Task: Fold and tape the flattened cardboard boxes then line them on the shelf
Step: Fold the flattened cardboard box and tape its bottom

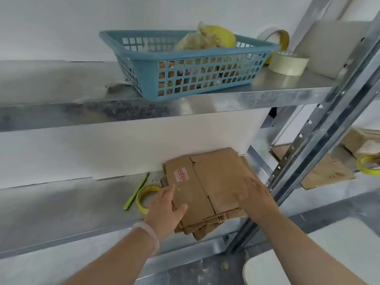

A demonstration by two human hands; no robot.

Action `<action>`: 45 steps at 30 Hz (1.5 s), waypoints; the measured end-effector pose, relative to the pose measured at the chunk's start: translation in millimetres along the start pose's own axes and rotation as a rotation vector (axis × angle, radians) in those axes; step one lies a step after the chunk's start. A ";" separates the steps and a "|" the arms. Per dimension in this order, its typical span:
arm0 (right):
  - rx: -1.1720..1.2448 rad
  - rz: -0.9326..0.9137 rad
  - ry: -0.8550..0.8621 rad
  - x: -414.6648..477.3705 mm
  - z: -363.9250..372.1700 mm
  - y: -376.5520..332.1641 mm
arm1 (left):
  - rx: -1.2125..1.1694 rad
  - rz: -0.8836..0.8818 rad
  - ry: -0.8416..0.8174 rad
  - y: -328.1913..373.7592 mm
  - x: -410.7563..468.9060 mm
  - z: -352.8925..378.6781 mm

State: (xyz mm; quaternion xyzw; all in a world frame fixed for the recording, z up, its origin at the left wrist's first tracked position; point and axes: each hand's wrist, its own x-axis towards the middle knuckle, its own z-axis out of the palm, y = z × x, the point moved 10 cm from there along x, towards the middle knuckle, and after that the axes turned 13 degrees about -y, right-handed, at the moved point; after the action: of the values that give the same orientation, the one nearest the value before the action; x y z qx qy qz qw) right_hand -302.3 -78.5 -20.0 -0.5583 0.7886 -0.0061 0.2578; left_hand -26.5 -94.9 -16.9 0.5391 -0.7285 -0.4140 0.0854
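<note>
A stack of flattened brown cardboard boxes (pixel 207 182) lies on the lower metal shelf (pixel 61 206), its top sheet bearing a red stamp. My left hand (pixel 166 208) grips the stack's near left edge, thumb on top and fingers at the side. My right hand (pixel 253 194) lies flat on the top sheet's right side with fingers straight. A yellow roll of tape (pixel 145 197) and a green pen-like tool (pixel 136 191) lie on the shelf just left of the stack.
The upper shelf holds a blue plastic basket (pixel 185 64) with a bag inside, and two tape rolls (pixel 287 62) at its right. A slanted steel upright (pixel 320 145) stands right of the stack. More cardboard and another yellow roll (pixel 368 165) lie on the neighbouring shelf.
</note>
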 end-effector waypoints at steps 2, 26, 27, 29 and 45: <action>0.041 0.038 -0.003 14.0 -6.4 7.4 | -0.080 -0.051 -0.008 -10.8 14.4 -1.9; 0.645 -0.157 0.128 0.5 -26.7 -27.5 | -0.722 -0.059 0.339 -57.2 -18.9 -53.7; 0.683 -0.180 0.095 -3.1 -22.2 -39.8 | -0.714 -0.050 0.373 -64.5 -28.3 -63.1; 0.798 -0.246 0.028 -11.4 -13.8 -68.4 | -0.711 -0.037 0.436 -77.4 -47.7 -80.5; 0.564 -0.645 -0.148 -76.6 87.0 -294.1 | -0.758 -0.048 0.569 -190.0 -153.5 -199.1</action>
State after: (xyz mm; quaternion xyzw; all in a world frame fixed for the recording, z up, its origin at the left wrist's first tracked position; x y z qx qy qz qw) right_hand 10.4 -97.3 22.7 -0.6828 0.5205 -0.2613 0.4411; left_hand 284.9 -79.6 28.3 0.5786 -0.4610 -0.4883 0.4628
